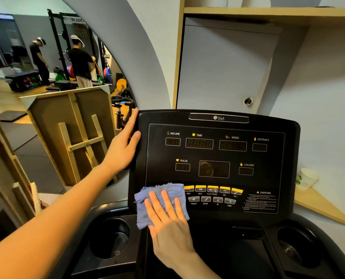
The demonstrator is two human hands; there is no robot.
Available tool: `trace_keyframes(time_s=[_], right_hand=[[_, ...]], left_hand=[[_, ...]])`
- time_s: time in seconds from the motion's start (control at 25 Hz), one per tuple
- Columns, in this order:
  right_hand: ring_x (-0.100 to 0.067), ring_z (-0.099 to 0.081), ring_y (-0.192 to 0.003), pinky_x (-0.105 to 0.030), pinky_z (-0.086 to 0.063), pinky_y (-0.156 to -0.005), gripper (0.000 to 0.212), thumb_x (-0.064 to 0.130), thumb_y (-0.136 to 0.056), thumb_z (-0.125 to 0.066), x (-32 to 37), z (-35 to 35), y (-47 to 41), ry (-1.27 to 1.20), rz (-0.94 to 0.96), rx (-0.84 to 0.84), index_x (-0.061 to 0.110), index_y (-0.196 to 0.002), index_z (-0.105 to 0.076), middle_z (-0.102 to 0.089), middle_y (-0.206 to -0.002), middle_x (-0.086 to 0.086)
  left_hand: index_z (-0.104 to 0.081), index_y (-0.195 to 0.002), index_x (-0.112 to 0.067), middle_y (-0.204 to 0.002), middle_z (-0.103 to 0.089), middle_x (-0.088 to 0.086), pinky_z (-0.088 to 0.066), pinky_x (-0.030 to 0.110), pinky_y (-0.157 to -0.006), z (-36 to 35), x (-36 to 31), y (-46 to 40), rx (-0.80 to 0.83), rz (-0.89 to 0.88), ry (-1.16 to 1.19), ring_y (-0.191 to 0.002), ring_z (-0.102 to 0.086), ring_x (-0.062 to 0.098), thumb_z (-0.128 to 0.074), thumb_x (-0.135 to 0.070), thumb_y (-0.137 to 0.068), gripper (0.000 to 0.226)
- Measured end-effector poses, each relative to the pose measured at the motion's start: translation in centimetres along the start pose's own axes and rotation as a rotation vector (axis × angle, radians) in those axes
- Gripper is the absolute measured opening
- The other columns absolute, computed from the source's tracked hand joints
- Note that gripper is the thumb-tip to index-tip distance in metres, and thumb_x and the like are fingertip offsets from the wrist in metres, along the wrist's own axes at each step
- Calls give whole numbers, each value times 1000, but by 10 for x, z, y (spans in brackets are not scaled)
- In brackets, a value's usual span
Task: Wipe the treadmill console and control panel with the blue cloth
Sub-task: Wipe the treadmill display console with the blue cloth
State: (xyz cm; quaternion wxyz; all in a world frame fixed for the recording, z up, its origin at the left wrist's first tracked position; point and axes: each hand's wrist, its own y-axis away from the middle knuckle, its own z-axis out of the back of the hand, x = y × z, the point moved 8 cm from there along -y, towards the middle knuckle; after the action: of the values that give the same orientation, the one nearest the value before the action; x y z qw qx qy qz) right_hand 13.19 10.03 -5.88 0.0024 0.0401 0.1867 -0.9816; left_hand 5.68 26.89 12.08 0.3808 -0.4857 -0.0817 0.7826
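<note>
The black treadmill console (215,154) fills the middle of the view, with dark displays labelled incline, time, speed, distance, pulse and calorie. A row of yellow and grey buttons (217,195) runs along its lower part. The blue cloth (147,210) lies flat over the lower left corner of the panel, covering the leftmost buttons. My right hand (167,220) presses on the cloth with fingers spread flat. My left hand (125,143) grips the console's left edge, thumb on the front face.
Two round cup holders (109,238) (296,248) sit below the console at left and right. A paper cup (306,179) stands on a wooden ledge at the right. A mirror (46,97) at the left shows gym racks, weight plates and two people.
</note>
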Motion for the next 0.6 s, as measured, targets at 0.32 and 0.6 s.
trace_keyframes(time_s=[0.32, 0.6], right_hand=[[-26, -18, -155, -49, -18, -120, 68, 39, -95, -40, -4, 18, -26, 50, 52, -81, 24, -159, -23, -22, -167, 0], [-26, 5, -157, -48, -2, -125, 68, 35, -99, -35, -17, 61, -86, 71, 67, -184, 23, -161, -11, -7, -170, -1]], left_hand=[[-2, -153, -53, -137, -32, -47, -46, 25, -101, -20, 29, 44, -58, 77, 51, -110, -52, -15, -35, -36, -106, 60], [-6, -151, -56, -91, -71, 8, -56, 55, -76, -27, 52, 64, -122, 64, 99, -76, -69, 35, -33, -46, -103, 55]])
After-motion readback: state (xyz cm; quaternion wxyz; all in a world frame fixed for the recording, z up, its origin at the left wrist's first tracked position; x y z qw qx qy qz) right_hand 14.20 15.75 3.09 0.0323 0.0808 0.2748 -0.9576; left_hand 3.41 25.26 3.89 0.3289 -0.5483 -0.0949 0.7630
